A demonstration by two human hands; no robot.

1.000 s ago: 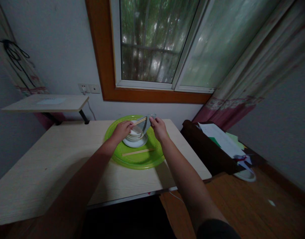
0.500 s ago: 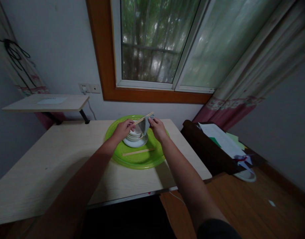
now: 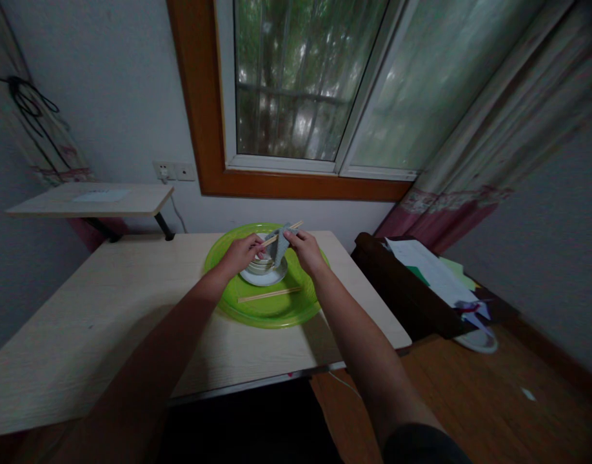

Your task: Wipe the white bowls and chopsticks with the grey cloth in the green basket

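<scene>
Over the green tray [image 3: 279, 314], we see left hand [image 3: 241, 252] fingers pinching chopsticks [image 3: 270, 241], right hand [image 3: 305, 249] gripping grey cloth [image 3: 281, 250] against them; stacked bowls [image 3: 260, 265], loose chopsticks [image 3: 268, 295] inside tray.

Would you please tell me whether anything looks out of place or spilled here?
A small white scrap lies alone on the wooden floor at lower right, perhaps stray litter. Nothing appears spilled on the green tray below the cloth, where the bowls sit stacked on the plate.

Left arm [image 3: 177, 328], right arm [image 3: 356, 335] extended forward, angled inward; left fingers [image 3: 253, 240], right fingers [image 3: 292, 236] curled, pinching.
</scene>
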